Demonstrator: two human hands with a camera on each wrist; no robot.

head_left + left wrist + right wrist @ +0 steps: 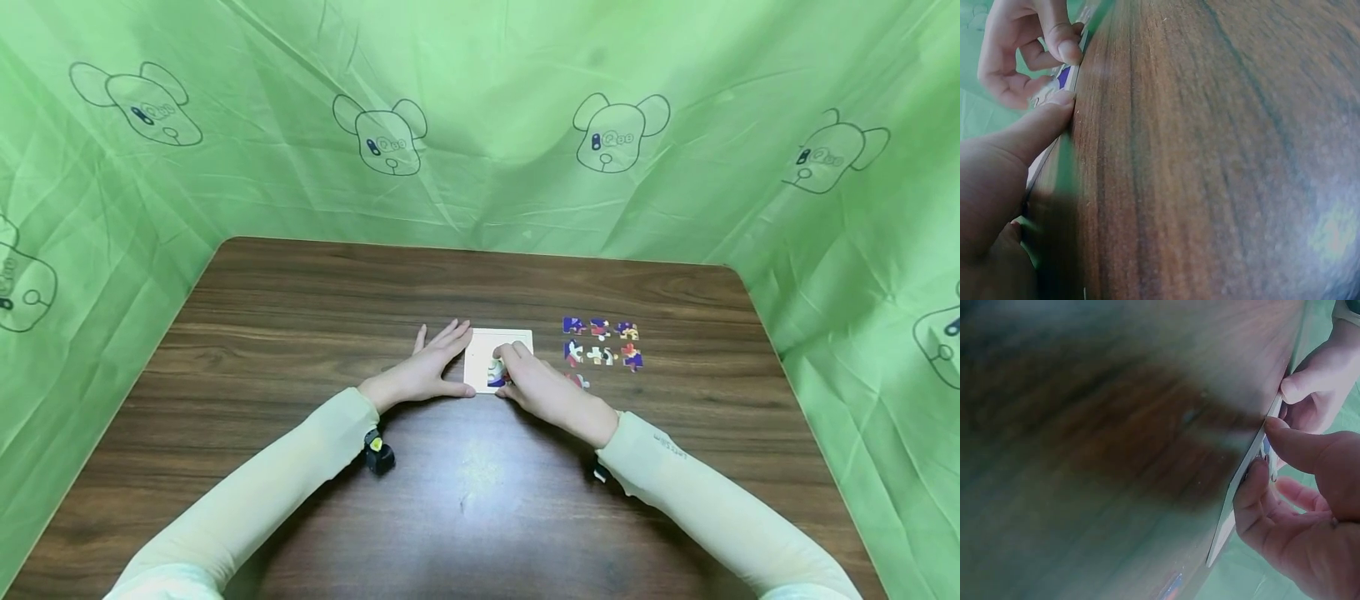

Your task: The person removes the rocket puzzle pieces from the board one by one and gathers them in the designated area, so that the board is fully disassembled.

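Observation:
A white puzzle tray (477, 340) lies on the table, with joined purple, white and green puzzle pieces (495, 373) in its lower part. Along the tray's left side rests my left hand (420, 375), fingers stretched toward the upper corner and thumb at the lower one. My right hand (543, 387) bends over the tray and pinches a small puzzle piece, mostly covered by the fingers. In the right wrist view, its thumb (1300, 450) touches the tray's near edge, while the curled fingers (1254, 494) reach over the inside. A bit of purple shows between the hands in the left wrist view.
Right of the tray, several loose puzzle pieces (600, 355) lie in rows; one red piece (577, 380) is partly behind my right hand. Dark wood table (315, 308) extends around the hands. Green cloth (487, 200) hangs behind the table and at its sides.

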